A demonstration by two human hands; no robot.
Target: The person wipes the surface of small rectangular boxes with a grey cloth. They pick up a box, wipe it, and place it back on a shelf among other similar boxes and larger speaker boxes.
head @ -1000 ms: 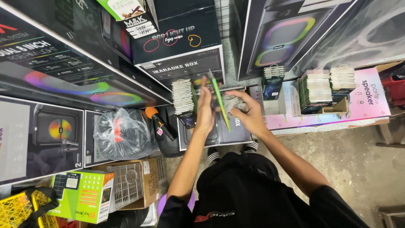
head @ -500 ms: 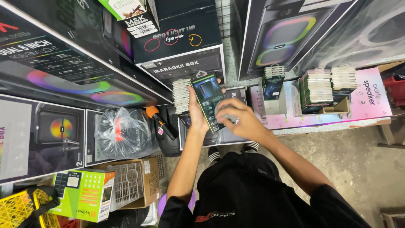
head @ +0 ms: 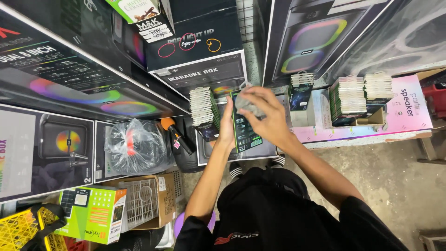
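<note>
My left hand [head: 227, 125] holds a small flat dark box with green edges [head: 245, 130] upright in front of me. My right hand [head: 267, 116] presses a crumpled grey cloth [head: 248, 105] against the upper face of that box. Just left of the box stands a row of similar small flat boxes [head: 202, 106] packed side by side. My black shirt fills the lower middle of the view.
Large black speaker cartons [head: 69, 69] with coloured rings are stacked left and at the back. More rows of small boxes [head: 353, 95] stand on a pink carton [head: 409, 111] at right. An orange-headed microphone [head: 174, 135], a plastic bag [head: 134, 146] and a green box [head: 93, 214] lie at left.
The box has been turned in my left hand from edge-on to face-up. My right hand with the cloth has moved from the box's lower middle up to its top.
</note>
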